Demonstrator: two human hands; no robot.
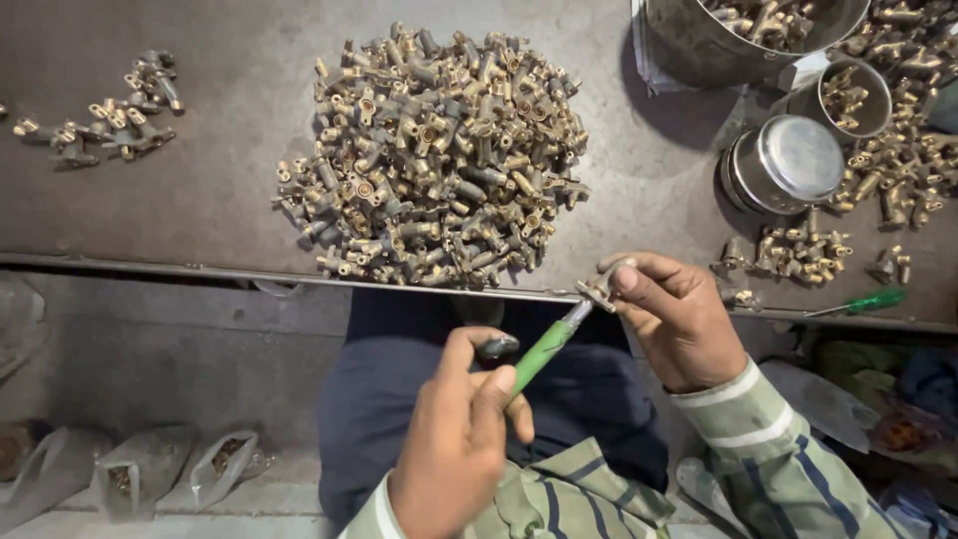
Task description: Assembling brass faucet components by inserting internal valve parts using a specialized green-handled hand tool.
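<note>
My left hand gripped green-handled screwdriver; my right hand pinched small brass fitting at tool tip, just below table edge. Large fitting heap lay ahead; steel containers, second screwdriver stood right.

Three small clear plastic bags of dark bits, slumped side by side, floor at lower left
</note>
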